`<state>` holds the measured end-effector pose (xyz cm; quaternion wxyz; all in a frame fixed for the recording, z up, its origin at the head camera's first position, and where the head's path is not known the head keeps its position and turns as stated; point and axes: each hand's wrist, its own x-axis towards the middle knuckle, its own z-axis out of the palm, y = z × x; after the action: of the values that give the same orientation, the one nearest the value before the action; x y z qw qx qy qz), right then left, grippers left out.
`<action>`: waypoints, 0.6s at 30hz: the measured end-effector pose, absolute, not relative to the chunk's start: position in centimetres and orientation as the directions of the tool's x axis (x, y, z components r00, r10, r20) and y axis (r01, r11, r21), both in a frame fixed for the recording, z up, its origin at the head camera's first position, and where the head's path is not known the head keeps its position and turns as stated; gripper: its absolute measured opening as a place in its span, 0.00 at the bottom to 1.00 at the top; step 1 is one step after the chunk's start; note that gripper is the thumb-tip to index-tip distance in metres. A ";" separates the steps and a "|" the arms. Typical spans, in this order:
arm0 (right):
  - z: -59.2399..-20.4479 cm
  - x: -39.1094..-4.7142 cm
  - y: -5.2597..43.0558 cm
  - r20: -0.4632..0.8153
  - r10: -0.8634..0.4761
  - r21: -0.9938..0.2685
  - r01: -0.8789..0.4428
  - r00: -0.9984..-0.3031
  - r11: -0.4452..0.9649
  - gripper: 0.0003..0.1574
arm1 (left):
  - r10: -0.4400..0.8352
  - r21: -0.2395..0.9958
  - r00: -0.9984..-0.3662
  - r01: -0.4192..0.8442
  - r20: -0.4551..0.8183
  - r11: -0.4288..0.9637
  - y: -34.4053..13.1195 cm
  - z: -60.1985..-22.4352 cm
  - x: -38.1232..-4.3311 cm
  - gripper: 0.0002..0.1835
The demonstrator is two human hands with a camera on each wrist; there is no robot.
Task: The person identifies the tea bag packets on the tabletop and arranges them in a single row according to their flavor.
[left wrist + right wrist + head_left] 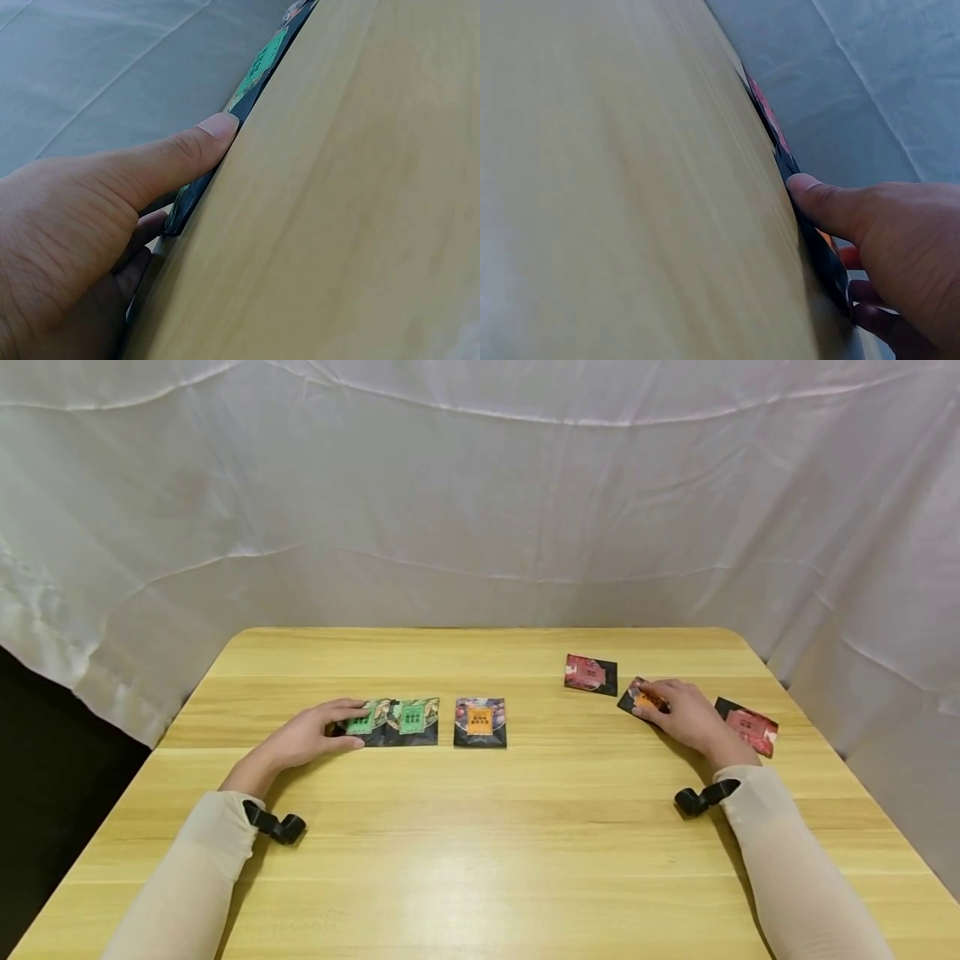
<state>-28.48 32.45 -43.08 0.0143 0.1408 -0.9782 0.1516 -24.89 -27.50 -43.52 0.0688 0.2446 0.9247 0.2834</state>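
Observation:
On the left, my left hand (311, 737) spans a black packet with a green label (362, 720), thumb at its near edge and fingers at the far edge. A matching green-labelled packet (412, 718) lies right against it. In the left wrist view the thumb (180, 154) lies along the packet's dark edge. Over at the right, my right hand (686, 714) holds a black packet with an orange label (637, 696) between thumb and fingers, covering part of it. The right wrist view has the thumb (829, 201) on that packet's dark edge.
Another orange-labelled packet (480, 722) lies flat near the middle of the wooden table (480, 827). One red-labelled packet (591, 674) lies tilted beyond the right hand, and a second red-labelled packet (750, 727) sits beside the right wrist. A pale curtain (480, 510) hangs behind the table.

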 end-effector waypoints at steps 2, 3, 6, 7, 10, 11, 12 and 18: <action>-43.0 -28.3 32.3 0.072 -0.279 -0.296 -0.288 -0.958 0.911 0.40 | 0.492 0.557 -0.870 0.414 0.010 0.720 -27.5 -43.5 -24.9 0.32; -43.0 -28.2 32.2 0.073 -0.282 -0.294 -0.291 -0.957 0.910 0.40 | 0.493 0.558 -0.870 0.414 0.010 0.719 -27.5 -43.5 -24.9 0.32; -42.9 -27.8 32.0 0.077 -0.287 -0.302 -0.296 -0.955 0.906 0.40 | 0.496 0.557 -0.868 0.417 0.011 0.718 -27.5 -43.6 -24.9 0.32; -42.8 -27.7 32.0 0.073 -0.293 -0.303 -0.301 -0.953 0.904 0.39 | 0.496 0.556 -0.868 0.417 0.010 0.719 -27.5 -43.6 -24.9 0.32; -42.7 -27.3 31.7 0.064 -0.302 -0.313 -0.306 -0.951 0.899 0.39 | 0.494 0.555 -0.869 0.415 0.007 0.721 -27.5 -43.5 -24.9 0.32; -42.6 -27.2 31.7 0.059 -0.307 -0.315 -0.310 -0.950 0.897 0.38 | 0.496 0.555 -0.868 0.416 0.007 0.721 -27.4 -43.4 -24.9 0.32; -42.6 -27.1 31.6 0.057 -0.310 -0.318 -0.311 -0.949 0.896 0.38 | 0.497 0.553 -0.868 0.417 0.007 0.721 -27.4 -43.4 -24.9 0.32; -42.4 -26.8 31.2 0.053 -0.353 -0.318 -0.351 -0.934 0.881 0.36 | 0.502 0.554 -0.865 0.421 0.007 0.718 -27.3 -43.2 -24.8 0.32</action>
<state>-26.83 31.19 -42.39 -0.0033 0.1815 -0.9697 0.1635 -24.81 -27.32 -43.23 0.0720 0.2497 0.9241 0.2801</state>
